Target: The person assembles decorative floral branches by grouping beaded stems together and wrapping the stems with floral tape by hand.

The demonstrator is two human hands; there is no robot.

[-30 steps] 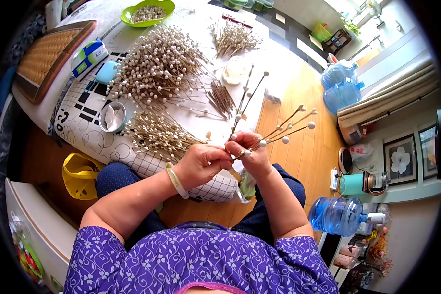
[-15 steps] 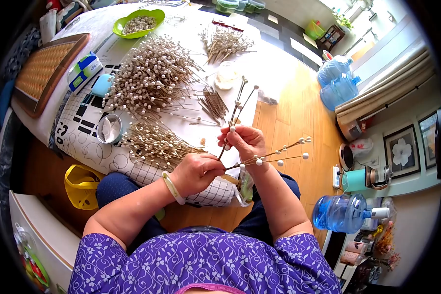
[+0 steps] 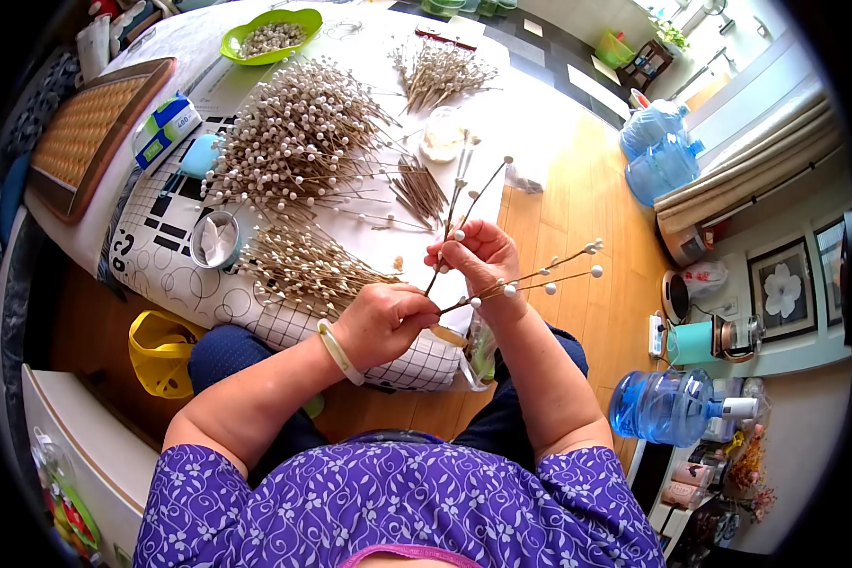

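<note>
Sprig: one slender brown-stemmed sprig with white rounded buds, between the left hand and the right hand; it forms a V opening far and right, its point at the left fingertips; two stems lean far, two run rightward across the right wrist; whether all four are joined cannot be told
Left: nearer the stem ends; thumb and forefinger pinched together on the V's point
Right: farther out; thumb and forefinger closed about the far-leaning part; whether both stems are gripped is unclear
Bundles: one large heap of white-budded stems, far left; one smaller cream-budded bundle, just left of the hands; one far budded bundle; one pile of bare brown sticks; single stems too many to count
Worktop: one white, black-patterned worktop; one bright green lobed bowl, far left
</note>
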